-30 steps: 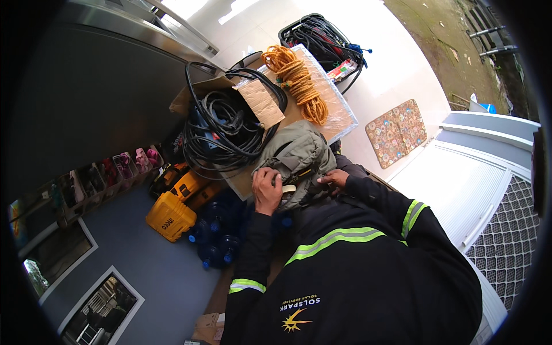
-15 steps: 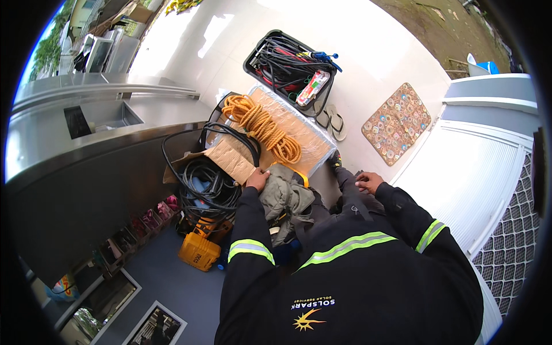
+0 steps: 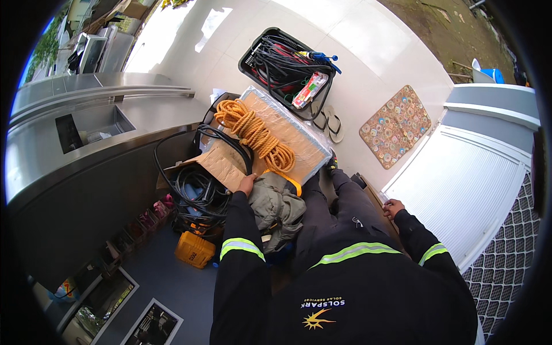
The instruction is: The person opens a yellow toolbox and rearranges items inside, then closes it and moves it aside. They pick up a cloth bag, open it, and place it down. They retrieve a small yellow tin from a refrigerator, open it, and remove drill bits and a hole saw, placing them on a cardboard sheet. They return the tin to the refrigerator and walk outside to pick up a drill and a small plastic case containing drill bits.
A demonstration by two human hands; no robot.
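My left hand (image 3: 247,184) is closed at the edge of a cardboard box flap (image 3: 221,167), right against a grey-green cloth bag (image 3: 275,201). Its fingertips are partly hidden. The open box holds a coil of black cable (image 3: 198,192). Beyond the bag, a bundle of orange rope (image 3: 253,135) lies on a flat, plastic-wrapped package (image 3: 296,129). My right hand (image 3: 393,209) hangs beside my right leg, near the white ribbed door panel (image 3: 445,172). Its fingers are curled together, and what they may hold is too small to make out.
A black crate (image 3: 259,49) of cables stands on the tiles, with flip-flops (image 3: 334,123) beside it. A patterned mat (image 3: 397,126) lies at right. At left runs a steel counter (image 3: 155,109) with a sink. Below it sits an orange power-tool case (image 3: 194,250).
My right hand has moved right, away from my thigh toward the door. My legs show more fully, and a brown edge beside my right leg has come into sight. My left hand stays at the flap.
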